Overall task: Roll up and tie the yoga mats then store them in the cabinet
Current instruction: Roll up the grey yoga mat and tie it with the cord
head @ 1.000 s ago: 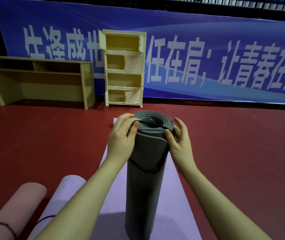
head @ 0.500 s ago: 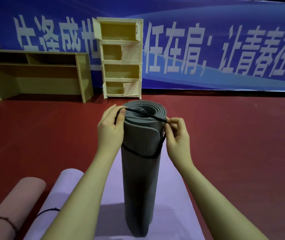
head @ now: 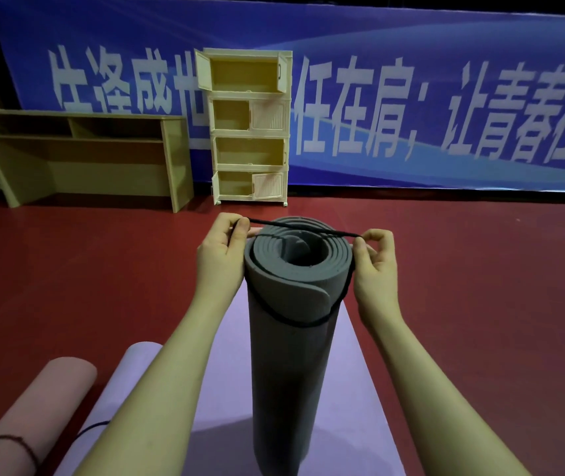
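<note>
A rolled grey yoga mat (head: 288,365) stands upright on a flat purple mat (head: 226,379) in front of me. A black elastic band (head: 303,230) stretches across its top, and its lower loop wraps the front of the roll. My left hand (head: 221,255) pinches the band at the roll's left side. My right hand (head: 375,266) pinches it at the right side. The cream cabinet (head: 248,125) stands far ahead against the banner, with several compartments open.
A rolled pink mat (head: 30,413) and a rolled purple mat (head: 116,389), each with a black band, lie at lower left. A wooden desk (head: 82,156) stands left of the cabinet. Red floor stretches all around.
Both hands lifted the band's upper strand from the roll's rim and pulled it taut across the top. The view tilted down, showing the roll's spiral end.
</note>
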### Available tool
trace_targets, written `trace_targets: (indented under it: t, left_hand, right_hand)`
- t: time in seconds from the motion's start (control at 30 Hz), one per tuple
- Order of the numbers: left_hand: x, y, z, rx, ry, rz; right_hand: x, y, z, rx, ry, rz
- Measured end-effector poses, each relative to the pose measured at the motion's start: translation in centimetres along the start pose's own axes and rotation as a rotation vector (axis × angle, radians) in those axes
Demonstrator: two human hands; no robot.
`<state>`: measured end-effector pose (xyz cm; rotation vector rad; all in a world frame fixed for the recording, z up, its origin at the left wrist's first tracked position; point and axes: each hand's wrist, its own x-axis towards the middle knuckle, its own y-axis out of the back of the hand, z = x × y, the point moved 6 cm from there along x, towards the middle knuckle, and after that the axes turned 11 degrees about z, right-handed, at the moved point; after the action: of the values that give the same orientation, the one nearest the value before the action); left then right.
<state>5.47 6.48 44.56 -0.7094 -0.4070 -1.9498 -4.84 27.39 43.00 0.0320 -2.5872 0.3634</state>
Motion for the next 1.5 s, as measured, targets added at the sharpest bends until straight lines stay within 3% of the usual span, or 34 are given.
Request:
trace_targets:
  t: [0.17,0.4,0.5,0.6,0.7,0.83,1.03,1.13,1.3,1.5]
  left_hand:
    - [0.7,-0.5,1.0,-0.084,0.154,-0.092]
    - [2.2,-1.6,0.2,-0.019,0.313,-0.127]
    - [2.2,-2.1,-1.7,-0.019,0.455,-0.114]
    - [1.3,-3.1,-3.4,-0.173,0.644,-0.142]
    - [0.9,-3.4,-4.1,-0.33,0.744,-0.078]
    - [0.7,-2.9,-5.6,-0.453,0.855,0.066]
    - [-0.5,-2.6,-7.8,-0.59,1.051,0.128]
    - [-0.9,-2.3,-8.5,-0.466,1.037,0.078]
    - [-3.0,-2.0,-10.6,-0.311,1.01,-0.061]
    - [-4.9,-3.2,-12.9,-0.216,0.966,-0.104]
  right_hand:
    - [0.4,0.1,-0.3,0.043,-0.061,0.035]
    - [1.6,-0.9,0.7,-0.036,-0.16,0.03]
    - [1.9,-0.8,2.1,-0.063,-0.302,0.054]
    - [2.2,0.3,3.4,-0.094,-0.383,0.18]
    - [2.3,1.0,3.8,-0.056,-0.388,0.276]
    - [1.9,1.3,4.9,0.004,-0.415,0.28]
    - [1.2,2.0,7.6,0.279,-0.66,0.326]
    - [1.5,2.0,8.0,0.393,-0.771,0.342]
    - [0.0,3.5,10.1,0.182,-0.785,0.215]
    - [-1.6,5.6,14.4,0.053,-0.845,0.137]
